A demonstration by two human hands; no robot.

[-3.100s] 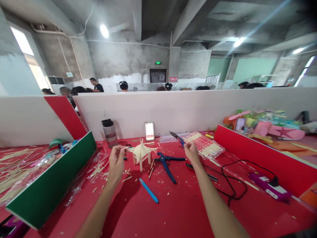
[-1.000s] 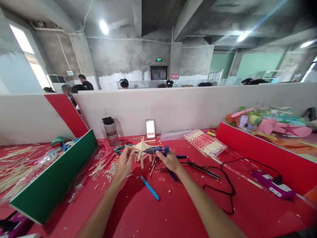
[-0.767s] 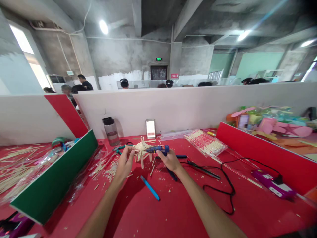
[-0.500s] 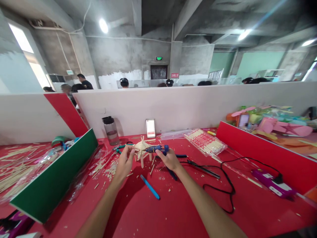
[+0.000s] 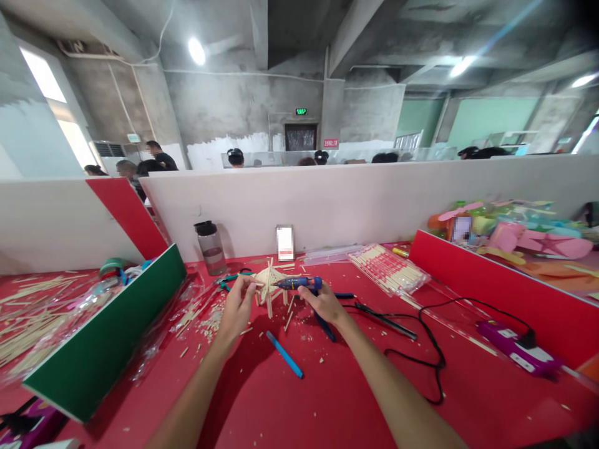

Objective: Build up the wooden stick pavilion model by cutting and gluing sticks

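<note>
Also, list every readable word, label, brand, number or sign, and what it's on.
"EXIT": green sign above the door; characters over it too small to read surely.
Red wall sign: characters too small to read surely.
Phone: screen pixelated, unreadable.
Blue glue gun in the right hand: markings too small.
Purple power strip: labels too small.

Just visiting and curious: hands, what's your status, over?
Left hand pinching small stick beside stick model. Right hand gripping glue gun, pointed at the model. Possible obstruction: blue cutters, partly hidden below right hand.
</note>
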